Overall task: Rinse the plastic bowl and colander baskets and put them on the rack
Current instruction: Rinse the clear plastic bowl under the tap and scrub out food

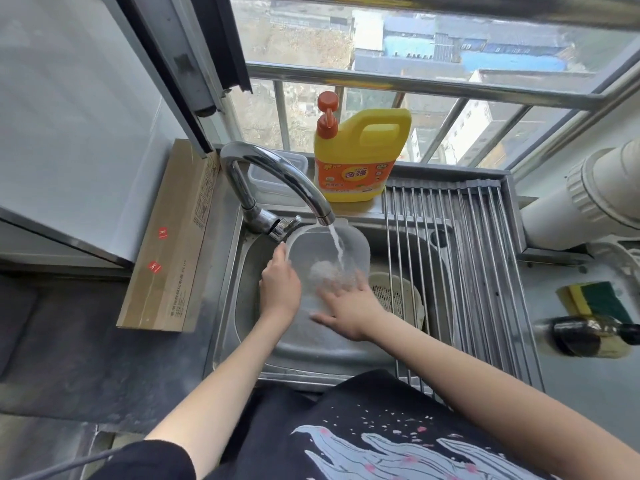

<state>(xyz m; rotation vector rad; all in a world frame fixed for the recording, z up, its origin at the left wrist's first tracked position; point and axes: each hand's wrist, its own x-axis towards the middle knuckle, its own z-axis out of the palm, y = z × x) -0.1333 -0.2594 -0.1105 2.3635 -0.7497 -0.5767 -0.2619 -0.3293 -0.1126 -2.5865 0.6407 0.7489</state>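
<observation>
A clear plastic bowl (329,251) is held in the sink (242,323), tilted so that its opening faces the person, right under the tap (277,181). Water (337,245) is poured from the spout into the bowl and is splashed white where it lands on the inner wall. The bowl's left rim is gripped by the left hand (280,289), fingers closed around the edge. The right hand (349,306) is laid flat inside the bowl's lower part, fingers spread and pressed on the plastic, nothing clasped. A beige colander (394,296) is seen lying in the sink just right of the bowl, partly hidden under the rack (460,258) and behind the right hand. The rack, made of steel rods, is spread over the right half of the sink; nothing is set on it. A yellow detergent jug (360,161) with an orange pump is stood on the ledge behind the sink, with a clear lidded box (273,178) beside it, behind the tap. A cardboard box (169,244) is leaned at the left of the sink. A sponge (595,299) and a dark bottle (588,336) are placed at the far right.
</observation>
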